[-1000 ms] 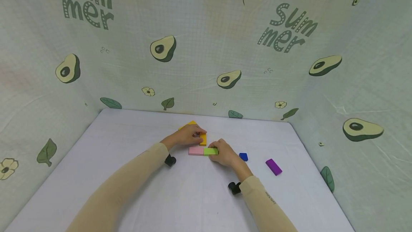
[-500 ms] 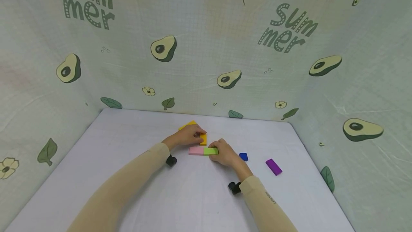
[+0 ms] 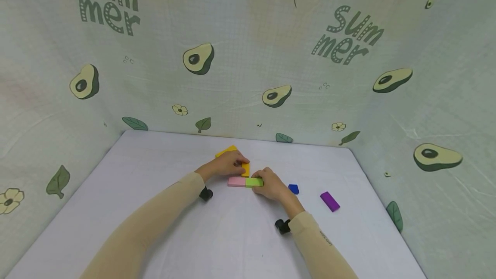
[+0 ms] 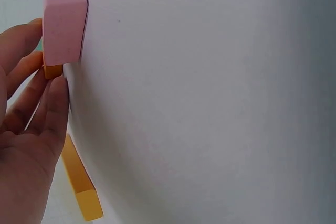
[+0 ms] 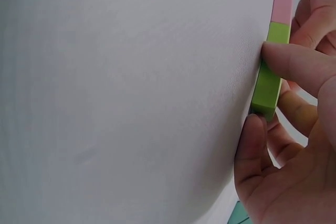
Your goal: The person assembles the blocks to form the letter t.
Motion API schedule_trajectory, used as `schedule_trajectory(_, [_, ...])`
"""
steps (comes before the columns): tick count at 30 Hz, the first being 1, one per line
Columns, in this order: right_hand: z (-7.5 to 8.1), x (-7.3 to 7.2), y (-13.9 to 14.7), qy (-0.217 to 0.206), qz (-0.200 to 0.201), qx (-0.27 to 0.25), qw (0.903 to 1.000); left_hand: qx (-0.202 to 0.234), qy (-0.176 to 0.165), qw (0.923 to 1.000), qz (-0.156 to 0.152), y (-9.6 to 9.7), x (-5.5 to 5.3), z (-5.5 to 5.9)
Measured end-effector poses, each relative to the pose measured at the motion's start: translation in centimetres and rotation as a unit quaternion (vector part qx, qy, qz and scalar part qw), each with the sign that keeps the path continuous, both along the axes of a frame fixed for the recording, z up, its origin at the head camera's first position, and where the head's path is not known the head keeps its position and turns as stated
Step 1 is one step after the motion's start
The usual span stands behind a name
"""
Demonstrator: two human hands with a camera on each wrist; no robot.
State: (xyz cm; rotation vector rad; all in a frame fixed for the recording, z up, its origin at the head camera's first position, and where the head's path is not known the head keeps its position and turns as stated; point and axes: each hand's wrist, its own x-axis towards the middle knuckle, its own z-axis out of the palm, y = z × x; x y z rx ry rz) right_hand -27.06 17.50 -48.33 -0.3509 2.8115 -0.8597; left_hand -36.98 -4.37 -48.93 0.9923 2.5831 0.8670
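The green block, abutting the pink block on the bench, is gripped by the right hand, angled inward; just behind, the orange block is pinched by the left hand. "Summer" is printed on the cloth.

In front of me and on both sides I see pale cloth printed with avocados, leaves and small flowers. On my white table lie a yellow block toward the back, a blue block and, farther right, a slanted purple block.
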Motion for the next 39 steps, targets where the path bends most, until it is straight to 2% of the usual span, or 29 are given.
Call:
schedule_trajectory(28, [0.21, 0.37, -0.02, 0.002, 0.002, -0.005, 1.0000, 0.006, 0.013, 0.9998, -0.013, -0.15, 0.47, -0.22])
schedule_trajectory(39, [0.11, 0.27, -0.01, 0.005, 0.001, 0.000, 1.0000, 0.014, 0.002, 0.9998, -0.011, -0.16, 0.75, -0.21])
